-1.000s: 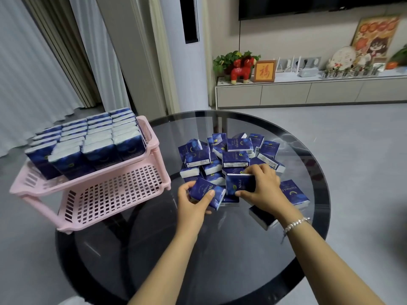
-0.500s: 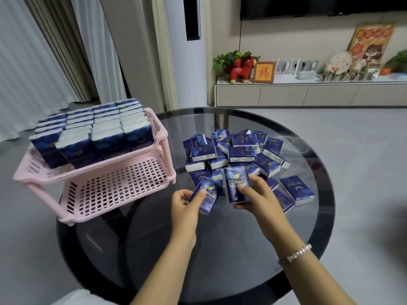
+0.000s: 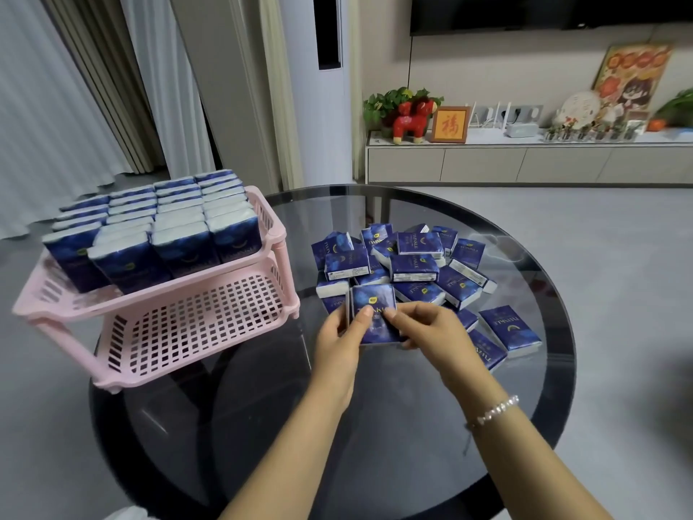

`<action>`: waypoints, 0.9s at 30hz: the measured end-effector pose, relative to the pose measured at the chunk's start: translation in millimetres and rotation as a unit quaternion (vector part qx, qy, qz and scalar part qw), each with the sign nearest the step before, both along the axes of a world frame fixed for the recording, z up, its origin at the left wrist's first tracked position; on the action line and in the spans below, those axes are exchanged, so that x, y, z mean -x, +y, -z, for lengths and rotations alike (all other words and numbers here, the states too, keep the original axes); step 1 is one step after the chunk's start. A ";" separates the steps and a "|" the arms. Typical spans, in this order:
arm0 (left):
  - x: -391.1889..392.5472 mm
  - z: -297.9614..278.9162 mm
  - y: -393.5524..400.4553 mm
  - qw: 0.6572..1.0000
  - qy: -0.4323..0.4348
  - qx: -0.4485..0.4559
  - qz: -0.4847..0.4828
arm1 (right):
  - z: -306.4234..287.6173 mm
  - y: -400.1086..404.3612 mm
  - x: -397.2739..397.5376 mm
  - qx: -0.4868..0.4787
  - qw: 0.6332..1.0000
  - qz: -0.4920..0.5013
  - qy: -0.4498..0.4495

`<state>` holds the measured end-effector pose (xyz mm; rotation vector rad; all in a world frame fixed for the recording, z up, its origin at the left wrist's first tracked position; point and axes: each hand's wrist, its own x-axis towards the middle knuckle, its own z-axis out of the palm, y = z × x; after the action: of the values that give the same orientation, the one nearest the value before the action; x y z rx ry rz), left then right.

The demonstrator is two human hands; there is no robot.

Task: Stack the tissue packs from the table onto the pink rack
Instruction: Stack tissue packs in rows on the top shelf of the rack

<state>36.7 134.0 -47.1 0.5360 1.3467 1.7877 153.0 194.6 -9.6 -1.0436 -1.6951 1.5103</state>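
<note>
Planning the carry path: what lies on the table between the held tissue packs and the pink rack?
In the head view, only bare dark glass table separates the packs held by both hands from the pink rack; nothing stands there.

Behind the held tissue pack [image 3: 372, 313]: most fingers of the left hand [image 3: 339, 337], so a second pack there impossible to confirm. Under the right hand [image 3: 427, 332]: near edge of the loose pile [image 3: 405, 264]. Rack's [image 3: 195, 328] top tier floor buried under standing packs [image 3: 157, 230]. Television [image 3: 543, 11] cut off at the top edge. Small ornaments [image 3: 592, 131] on the far sideboard too tiny to identify.
</note>
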 end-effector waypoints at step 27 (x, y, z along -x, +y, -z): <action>34.2 -8.8 -9.4 0.995 0.062 0.050 -0.066 | -13.2 67.2 20.0 -0.079 0.997 0.020 -0.001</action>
<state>2.5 124.6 -38.3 0.5212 1.5818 1.8045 133.0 261.8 3.5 -0.9910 -1.7533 1.3264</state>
